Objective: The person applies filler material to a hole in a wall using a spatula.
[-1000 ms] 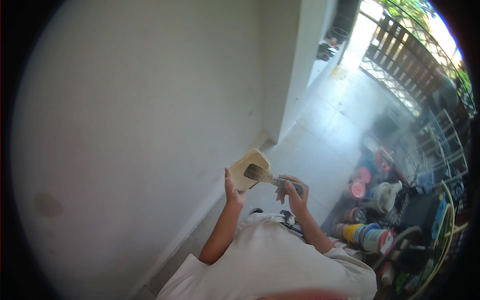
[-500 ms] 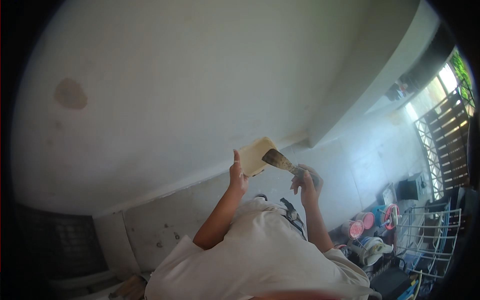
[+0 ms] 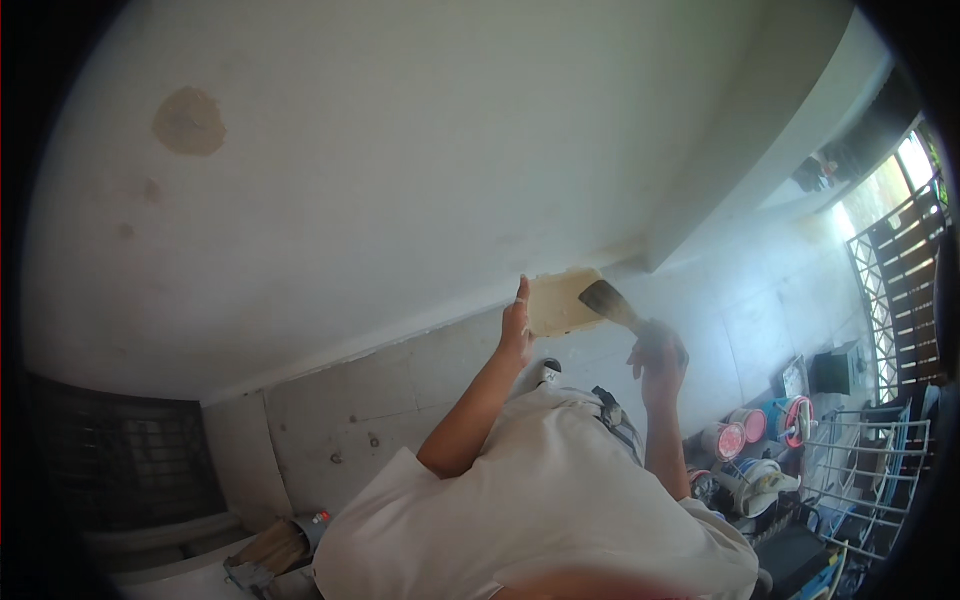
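My left hand (image 3: 517, 325) grips the near-left edge of a shallow cream-coloured tray (image 3: 566, 328), thumb raised along its side. The tray's inner face looks smeared with a beige paste; how much lies in it I cannot tell. My right hand (image 3: 662, 355) is closed round the handle of a putty knife (image 3: 607, 298), somewhat blurred. The dark, stained blade rests at or just over the tray's right edge; contact is unclear. Beyond the tray rises a pale wall (image 3: 400, 150) with a round beige patch (image 3: 190, 122) at upper left and smaller faint marks below it.
Grey floor tiles (image 3: 410, 398) run along the wall's foot. A wall projection (image 3: 745, 150) juts out at the right. Pink-lidded tubs (image 3: 724, 441), a white wire rack (image 3: 868, 465) and a slatted gate (image 3: 908, 260) stand at the right. A dark barred opening (image 3: 120, 465) is lower left.
Both hands, the tray and the putty knife have shifted right in view. The view itself has also turned, with the wall patch now higher and further right. Both hands keep their holds.
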